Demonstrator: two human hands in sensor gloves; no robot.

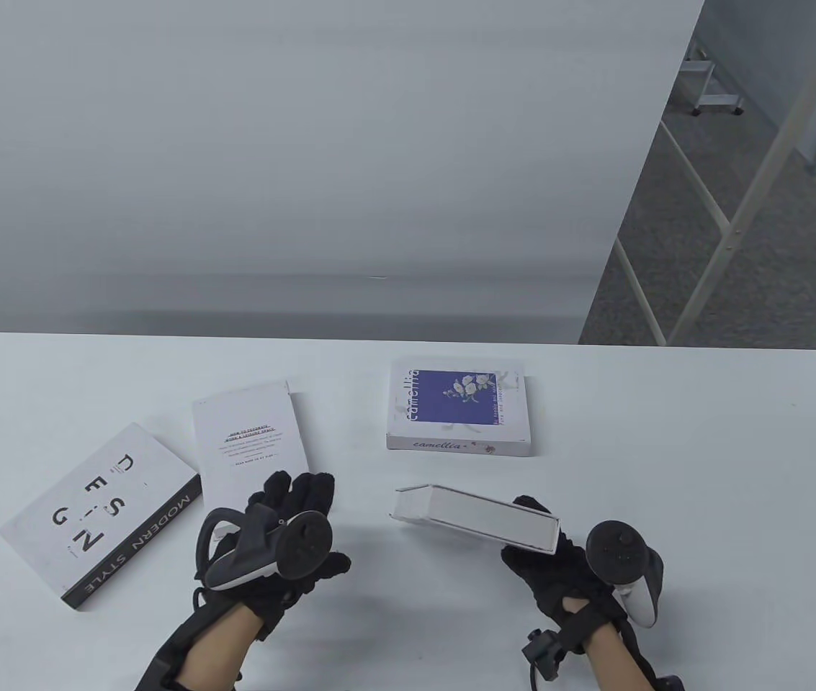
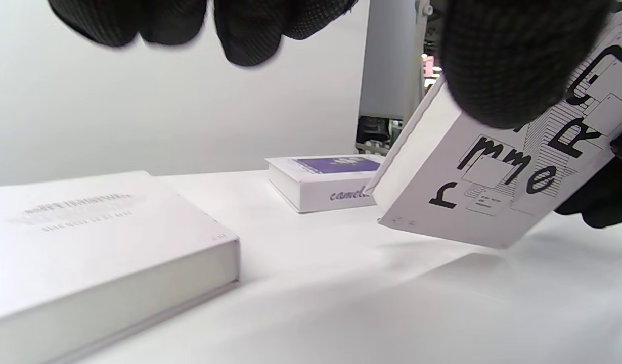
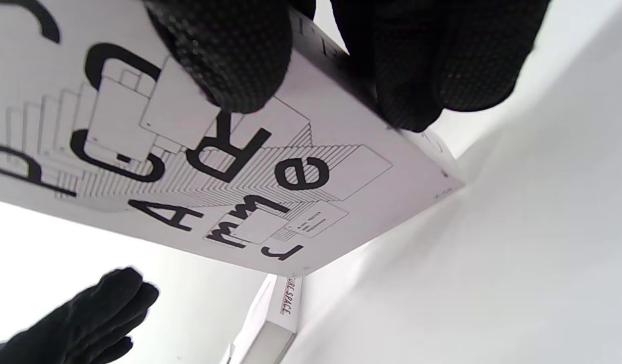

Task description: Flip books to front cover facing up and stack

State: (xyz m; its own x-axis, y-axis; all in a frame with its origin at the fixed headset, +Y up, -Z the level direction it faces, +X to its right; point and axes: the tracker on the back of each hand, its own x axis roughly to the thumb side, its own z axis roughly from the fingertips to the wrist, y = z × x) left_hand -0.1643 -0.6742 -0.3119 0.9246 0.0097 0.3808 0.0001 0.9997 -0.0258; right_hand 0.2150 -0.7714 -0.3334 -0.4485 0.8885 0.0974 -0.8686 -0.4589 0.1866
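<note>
My right hand grips a white book by its right end and holds it tilted above the table. Its printed cover with large black letters faces down, as the right wrist view and the left wrist view show. My left hand is open and empty, just left of that book and not touching it. The camellia book lies with its purple cover up. A white book with small text and the "DESIGN Modern Style" book lie flat at the left.
The white table ends at a rounded far edge against a grey partition. Floor and metal frames show at the upper right. The books lie apart from each other, none stacked.
</note>
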